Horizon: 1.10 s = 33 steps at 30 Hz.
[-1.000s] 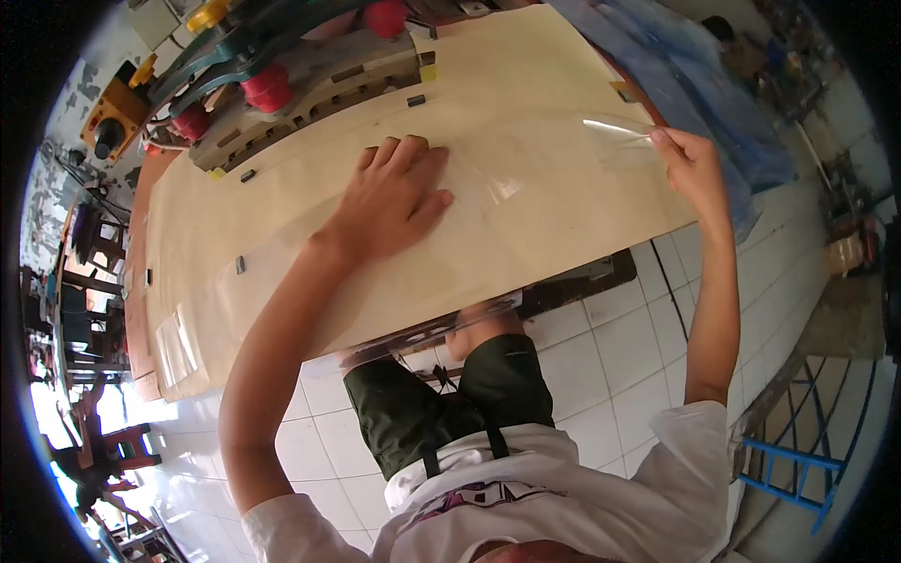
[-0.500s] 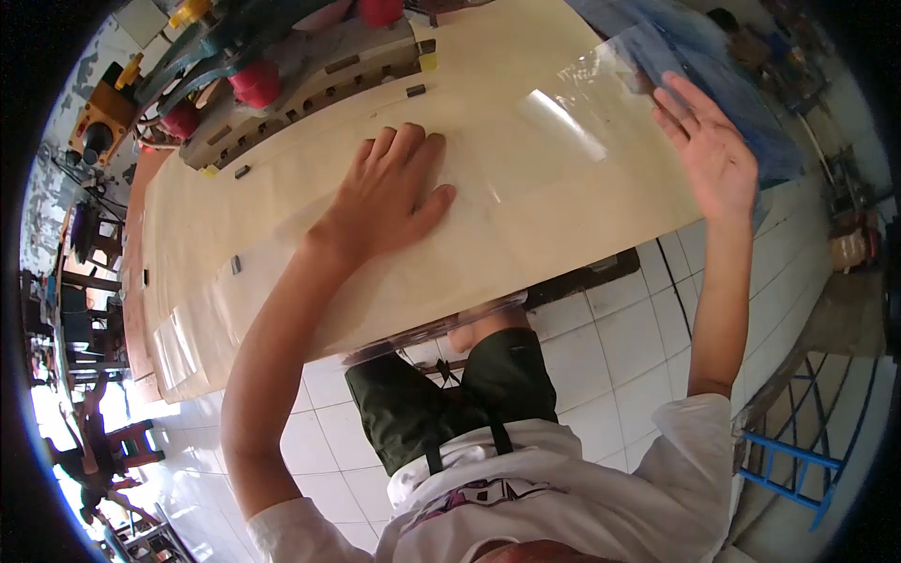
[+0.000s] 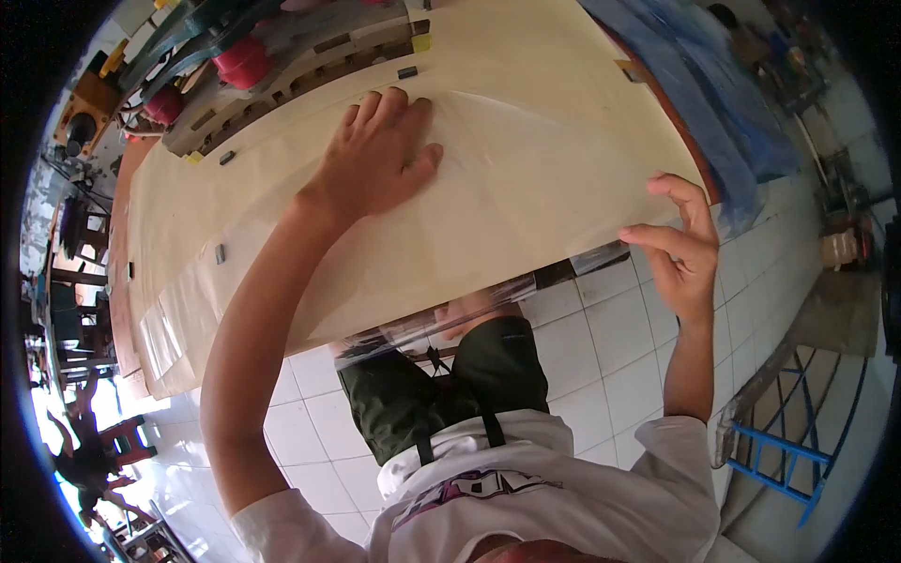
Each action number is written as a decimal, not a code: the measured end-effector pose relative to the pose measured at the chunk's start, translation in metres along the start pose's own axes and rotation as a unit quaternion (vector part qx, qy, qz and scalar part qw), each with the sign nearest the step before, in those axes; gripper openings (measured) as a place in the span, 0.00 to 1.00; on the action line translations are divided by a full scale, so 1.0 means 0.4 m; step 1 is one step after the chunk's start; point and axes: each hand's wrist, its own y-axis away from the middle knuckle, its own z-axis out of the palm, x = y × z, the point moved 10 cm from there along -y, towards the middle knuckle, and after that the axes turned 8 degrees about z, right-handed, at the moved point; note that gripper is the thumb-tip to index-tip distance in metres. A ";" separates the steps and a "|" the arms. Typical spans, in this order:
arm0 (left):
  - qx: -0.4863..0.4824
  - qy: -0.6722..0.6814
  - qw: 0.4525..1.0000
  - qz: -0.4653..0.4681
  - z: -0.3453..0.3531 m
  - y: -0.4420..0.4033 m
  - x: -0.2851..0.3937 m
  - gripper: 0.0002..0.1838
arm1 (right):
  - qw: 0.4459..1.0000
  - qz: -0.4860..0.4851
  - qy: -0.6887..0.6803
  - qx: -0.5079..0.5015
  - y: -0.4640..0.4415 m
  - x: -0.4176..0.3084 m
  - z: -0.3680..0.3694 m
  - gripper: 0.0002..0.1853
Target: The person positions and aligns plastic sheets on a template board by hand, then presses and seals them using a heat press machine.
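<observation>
Steadying a clear plastic sheet [image 3: 164, 340] over the table [image 3: 122, 190], seemingly, the left hand [image 3: 380, 155] lies spread; the right hand [image 3: 680, 235], finger and thumb apart, nears the corner; smoothing probably calls for level, gentle pressure.

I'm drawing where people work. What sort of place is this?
Probably a workshop: there's a machine with red parts, and a wide table with clear plastic on it.

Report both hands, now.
Left hand: open, palm down on the clear plastic sheet.
Right hand: open, nothing visible in its grip.
</observation>
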 end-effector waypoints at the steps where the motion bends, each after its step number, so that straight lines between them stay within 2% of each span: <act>1: -0.005 -0.009 1.000 -0.006 0.001 -0.005 -0.003 0.26 | 1.000 0.012 0.020 0.010 0.009 0.008 0.002 0.16; 5: 0.003 -0.051 0.999 -0.017 -0.009 -0.006 -0.007 0.25 | 0.995 0.064 0.021 0.073 0.040 0.036 -0.003 0.15; 7: 0.012 -0.071 0.997 -0.011 -0.017 -0.003 -0.004 0.26 | 0.983 0.154 -0.003 0.097 0.053 0.077 -0.010 0.13; 14: -0.035 -0.091 0.994 -0.047 0.006 0.002 -0.026 0.27 | 0.984 0.097 0.055 0.136 0.086 0.069 -0.041 0.13; 17: -0.003 -0.106 0.994 -0.032 0.003 0.002 -0.022 0.27 | 0.982 0.178 -0.031 0.045 0.113 0.085 0.026 0.12; 18: -0.014 -0.111 0.993 -0.048 0.008 -0.002 -0.028 0.25 | 0.982 0.180 -0.031 0.043 0.120 0.080 0.042 0.12; 21: -0.023 -0.100 0.992 -0.071 0.019 -0.008 -0.041 0.23 | 0.952 0.231 -0.195 0.054 0.174 0.107 0.097 0.12; 22: -0.016 -0.092 0.993 -0.077 0.016 -0.011 -0.044 0.22 | 0.951 0.237 -0.192 0.053 0.188 0.109 0.114 0.12; 24: -0.034 -0.071 0.993 -0.091 0.026 -0.011 -0.052 0.23 | 0.868 0.267 -0.401 0.123 0.224 0.136 0.141 0.13; 26: -0.014 -0.061 0.994 -0.090 0.021 -0.011 -0.053 0.22 | 0.863 0.276 -0.400 0.138 0.248 0.131 0.173 0.16; 28: -0.019 -0.067 0.993 -0.091 0.025 -0.010 -0.051 0.23 | 0.790 0.334 -0.444 0.259 0.274 0.129 0.189 0.18; 29: -0.021 -0.077 0.992 -0.094 0.026 -0.008 -0.053 0.23 | 0.765 0.373 -0.465 0.244 0.282 0.133 0.218 0.19; 30: -0.023 -0.076 0.993 -0.091 0.030 -0.005 -0.054 0.23 | 0.764 0.375 -0.464 0.247 0.284 0.127 0.228 0.19; 32: 0.002 -0.061 0.995 -0.081 0.024 -0.004 -0.054 0.25 | 0.653 0.392 -0.616 0.199 0.285 0.125 0.310 0.17; 33: 0.002 -0.060 0.995 -0.080 0.023 -0.005 -0.052 0.25 | 0.622 0.385 -0.664 0.154 0.276 0.109 0.338 0.14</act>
